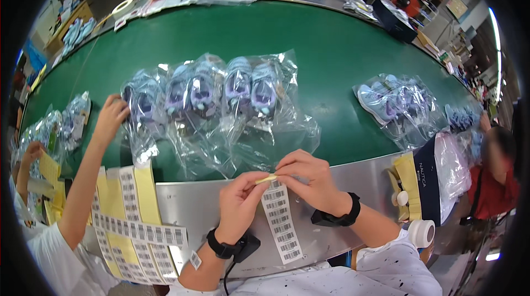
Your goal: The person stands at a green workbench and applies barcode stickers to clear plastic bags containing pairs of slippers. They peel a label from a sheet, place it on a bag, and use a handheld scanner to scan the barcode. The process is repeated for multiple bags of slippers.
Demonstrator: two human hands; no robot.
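Note:
Near the front edge of the green belt (243, 31), my left hand (242, 199) and my right hand (310, 177) meet, fingers pinched. Both grip the top end of a white strip of barcode labels (281, 227), where a bit of yellow backing shows. The strip hangs down over the metal ledge (210, 202). Beyond my hands lie pairs of light-blue shoes in clear plastic bags: one pair (251, 86) in the middle, another pair (190, 89) beside it, and a third (144, 97) further left. A small loose label (195, 260) sits by my left forearm.
A co-worker's hand (113, 109) touches the leftmost bag. Sheets of barcode labels (132, 232) on yellow backing cover the ledge at left. More bagged shoes (395, 100) lie at right, near a dark box (428, 185) and a white roll (422, 233). Other people work around the belt.

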